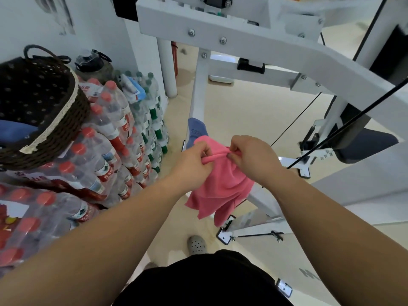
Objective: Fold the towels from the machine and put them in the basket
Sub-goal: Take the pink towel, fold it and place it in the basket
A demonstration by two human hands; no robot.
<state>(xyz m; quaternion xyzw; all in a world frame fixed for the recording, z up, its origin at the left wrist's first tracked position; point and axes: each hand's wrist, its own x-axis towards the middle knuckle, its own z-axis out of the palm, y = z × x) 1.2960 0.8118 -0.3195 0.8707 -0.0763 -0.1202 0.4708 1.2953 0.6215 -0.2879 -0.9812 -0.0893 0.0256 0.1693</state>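
head view: pink towel (220, 184) hangs bunched, rumpled, unfolded.

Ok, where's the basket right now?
In the head view, far left: the basket sits on stacked water bottle packs, left of the pink towel.

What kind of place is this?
Probably a gym: a white cable exercise machine with a padded seat, and shrink-wrapped packs of bottled water stacked beside it. The pink towel fits that too.
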